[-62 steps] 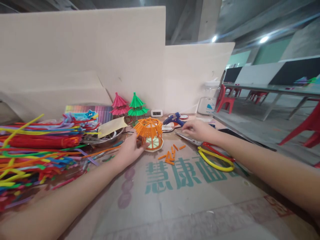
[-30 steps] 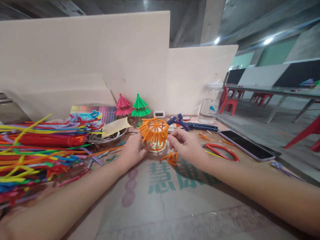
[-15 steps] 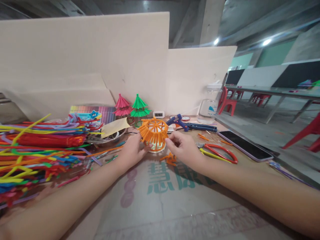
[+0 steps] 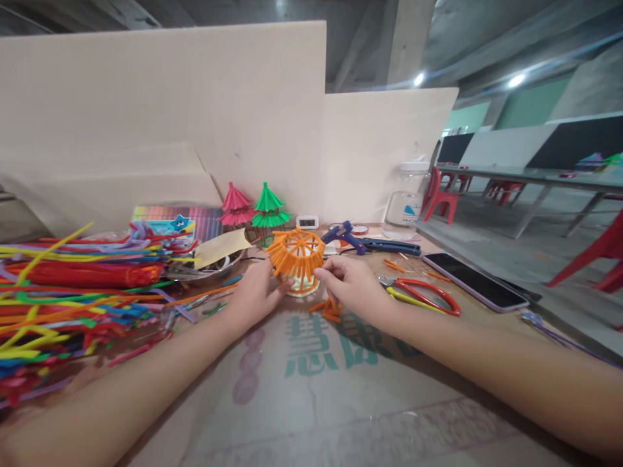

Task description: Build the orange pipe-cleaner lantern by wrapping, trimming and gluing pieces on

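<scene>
A small orange pavilion model [image 4: 296, 256], made of pipe-cleaner pieces, stands upright on a pale round base [image 4: 302, 292]. Its roof is a ring of short sloping strips around a spoked top. My left hand [image 4: 254, 290] holds it from the left, thumb near the base and fingers partly hidden behind the roof. At the right edge of the roof, my right hand [image 4: 351, 284] has thumb and forefinger pinched against an orange strip. Just below lie several cut orange pipe-cleaner pieces [image 4: 328, 309].
Bundled pipe cleaners [image 4: 87, 275] fill the left side, beside a metal bowl [image 4: 214, 272]. Pink [image 4: 237, 206] and green [image 4: 269, 206] pavilions stand behind. To the right are a glue gun [image 4: 344, 237], red-and-yellow pliers [image 4: 428, 295], a phone [image 4: 474, 280] and a clear bottle [image 4: 406, 198].
My right thumb and forefinger have come slightly closer to the roof's right edge. My left hand keeps its hold on the pavilion, and the whole view has shifted a little.
</scene>
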`<state>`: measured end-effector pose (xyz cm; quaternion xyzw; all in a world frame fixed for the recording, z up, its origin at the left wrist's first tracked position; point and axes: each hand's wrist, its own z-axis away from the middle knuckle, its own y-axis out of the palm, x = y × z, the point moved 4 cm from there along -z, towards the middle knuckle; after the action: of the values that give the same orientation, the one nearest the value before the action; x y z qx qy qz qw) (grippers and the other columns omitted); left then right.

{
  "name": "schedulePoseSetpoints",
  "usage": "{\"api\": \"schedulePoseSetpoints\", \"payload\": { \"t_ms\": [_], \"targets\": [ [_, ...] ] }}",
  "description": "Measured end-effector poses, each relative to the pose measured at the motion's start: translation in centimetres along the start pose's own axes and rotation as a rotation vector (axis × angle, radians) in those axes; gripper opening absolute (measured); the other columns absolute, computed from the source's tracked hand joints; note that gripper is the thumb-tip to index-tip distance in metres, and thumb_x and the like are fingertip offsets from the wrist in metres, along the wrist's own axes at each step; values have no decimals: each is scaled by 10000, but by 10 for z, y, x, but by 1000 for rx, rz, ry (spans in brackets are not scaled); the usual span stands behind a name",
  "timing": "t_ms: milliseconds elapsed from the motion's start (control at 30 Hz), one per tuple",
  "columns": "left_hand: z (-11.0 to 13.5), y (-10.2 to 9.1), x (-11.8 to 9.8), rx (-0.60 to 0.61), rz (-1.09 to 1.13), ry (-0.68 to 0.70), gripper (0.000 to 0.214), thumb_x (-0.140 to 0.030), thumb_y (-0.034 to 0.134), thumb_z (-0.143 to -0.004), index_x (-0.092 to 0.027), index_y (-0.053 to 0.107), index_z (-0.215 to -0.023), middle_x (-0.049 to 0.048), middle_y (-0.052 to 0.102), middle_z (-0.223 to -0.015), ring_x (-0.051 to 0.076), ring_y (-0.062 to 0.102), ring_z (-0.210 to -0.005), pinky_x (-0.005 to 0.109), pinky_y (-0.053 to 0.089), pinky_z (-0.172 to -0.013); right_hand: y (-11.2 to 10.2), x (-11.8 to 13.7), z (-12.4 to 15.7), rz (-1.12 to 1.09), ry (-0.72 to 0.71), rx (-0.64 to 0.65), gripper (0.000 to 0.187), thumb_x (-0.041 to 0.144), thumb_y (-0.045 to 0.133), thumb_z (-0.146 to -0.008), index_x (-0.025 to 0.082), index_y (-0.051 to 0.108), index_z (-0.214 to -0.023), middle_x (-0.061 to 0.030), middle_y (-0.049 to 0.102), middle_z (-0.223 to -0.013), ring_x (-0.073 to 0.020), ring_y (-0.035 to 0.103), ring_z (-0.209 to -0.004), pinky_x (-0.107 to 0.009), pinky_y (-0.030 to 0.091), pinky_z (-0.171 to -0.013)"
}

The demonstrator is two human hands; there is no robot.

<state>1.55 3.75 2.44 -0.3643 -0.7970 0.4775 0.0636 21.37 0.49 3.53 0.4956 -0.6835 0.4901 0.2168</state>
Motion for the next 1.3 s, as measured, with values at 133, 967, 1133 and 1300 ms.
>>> {"api": "schedulePoseSetpoints", "payload": {
  "t_ms": [133,967,1133,1300],
  "targets": [
    [-1,-1,-3,7,13,12,461,-436,528,-896,-155,513,-1261,162,603,-1286,328,556,-1203,486,438,-1017,-16,3,-2,257,-193,-30,333,478,544,-909,202,538,-721,25,527,-584,-124,470,-530,-257,348,-523],
    [-2,-1,-7,19,19,8,485,-454,512,-896,-165,499,-1286,149,608,-1286,324,562,-1201,463,443,-1019,-18,20,-13,689,-733,6,368,356,658,-876,177,561,-1182,-124,642,-1050,-269,604,-973,-399,480,-812],
    [-3,1,-3,19,47,21,474,-453,518,-902,-165,506,-1278,141,613,-1281,314,566,-1201,443,443,-1020,-22,18,-10,672,-752,-34,545,459,653,-858,177,474,-1289,-129,637,-1107,-267,603,-993,-395,484,-842],
    [-3,2,-4,27,55,46,439,-437,517,-910,-158,526,-1250,140,608,-1291,303,555,-1215,435,425,-1040,-18,18,-8,722,-750,-41,368,356,634,-891,161,538,-1188,-138,635,-1071,-267,600,-959,-395,481,-812]
  ]
}}
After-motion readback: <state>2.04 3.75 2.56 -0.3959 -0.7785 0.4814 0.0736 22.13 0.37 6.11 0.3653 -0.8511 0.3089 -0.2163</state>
